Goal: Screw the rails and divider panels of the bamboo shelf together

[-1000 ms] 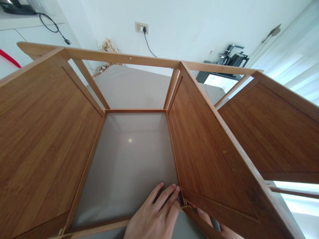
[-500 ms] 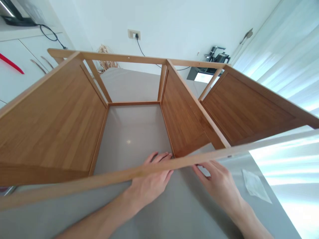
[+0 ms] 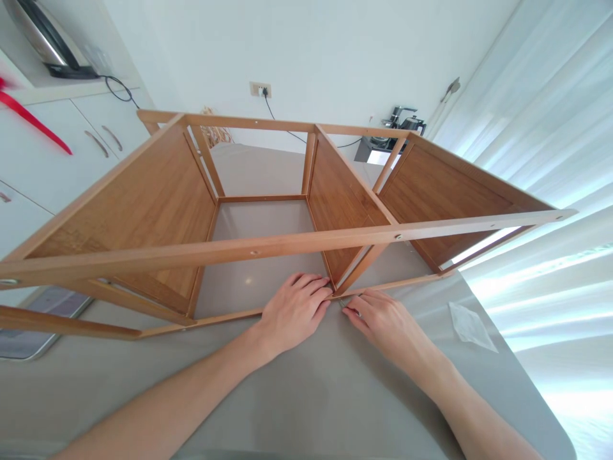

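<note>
A wooden shelf frame (image 3: 282,244) with slatted-looking brown panels rests on the grey table. My left hand (image 3: 294,310) is closed over its lower front rail, fingers by the foot of the middle panel (image 3: 338,201). Just right of that same joint, my right hand (image 3: 383,319) pinches something small and thin at the rail's front side. Most of that small thing is hidden by the fingers, so its kind cannot be told. The upper front rail (image 3: 330,239) crosses above both hands, with bolt holes along it.
A clear plastic bag (image 3: 472,326) lies on the grey table (image 3: 297,409) at right. At left are a grey tray (image 3: 43,345), white cabinets (image 3: 62,150) and a kettle (image 3: 48,38). A curtain (image 3: 550,160) hangs along the table's right side.
The upper front rail now appears higher in view, uncovering both hands. My right hand has moved left, up to the joint. My left hand stays by the middle panel's foot.
</note>
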Demonstrator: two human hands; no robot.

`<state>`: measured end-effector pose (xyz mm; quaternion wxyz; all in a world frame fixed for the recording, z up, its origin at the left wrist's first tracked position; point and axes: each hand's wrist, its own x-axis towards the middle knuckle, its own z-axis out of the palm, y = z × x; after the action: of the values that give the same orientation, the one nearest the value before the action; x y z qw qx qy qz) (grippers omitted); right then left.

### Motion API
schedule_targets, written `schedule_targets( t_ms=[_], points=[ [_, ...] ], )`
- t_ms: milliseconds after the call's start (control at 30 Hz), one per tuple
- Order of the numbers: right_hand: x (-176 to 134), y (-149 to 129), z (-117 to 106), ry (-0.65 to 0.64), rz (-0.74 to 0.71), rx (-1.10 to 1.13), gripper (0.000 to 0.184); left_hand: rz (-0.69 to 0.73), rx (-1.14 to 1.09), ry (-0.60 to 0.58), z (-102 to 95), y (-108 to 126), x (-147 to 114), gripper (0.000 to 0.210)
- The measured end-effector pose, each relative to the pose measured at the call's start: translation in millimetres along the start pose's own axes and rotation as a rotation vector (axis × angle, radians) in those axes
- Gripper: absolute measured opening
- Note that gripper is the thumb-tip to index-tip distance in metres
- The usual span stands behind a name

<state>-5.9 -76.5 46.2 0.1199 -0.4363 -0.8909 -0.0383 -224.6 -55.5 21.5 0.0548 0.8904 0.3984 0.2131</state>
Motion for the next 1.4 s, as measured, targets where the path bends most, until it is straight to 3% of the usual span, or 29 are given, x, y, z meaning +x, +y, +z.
schedule_targets(
  t_ms=[233, 533, 867, 1133, 1400],
  points=[
    [1.2, -2.0, 7.5, 0.061, -0.054, -0.060, 0.029, -0.011, -0.014, -0.015, 1.6, -1.1, -0.1, 0.021],
    [3.4, 0.0, 17.4, 0.072, -0.006, -0.029, 0.027, -0.010, -0.023, 0.010, 2.6, -2.3, -1.6, 0.017],
    [5.1, -5.0, 11.6, 0.066, -0.051, -0.012, 0.031, -0.033, -0.037, 0.020, 2.7, -2.8, -1.9, 0.016],
    [2.6, -3.3, 19.7, 0.022, 0.131, 0.155, 0.024, -0.040, -0.044, -0.013, -0.6, -2.4, -0.9, 0.016],
    [2.3, -3.9, 17.2, 0.015, 0.185, 0.223, 0.027, -0.027, -0.015, -0.019, 0.4, -2.4, -1.1, 0.018]
  ],
)
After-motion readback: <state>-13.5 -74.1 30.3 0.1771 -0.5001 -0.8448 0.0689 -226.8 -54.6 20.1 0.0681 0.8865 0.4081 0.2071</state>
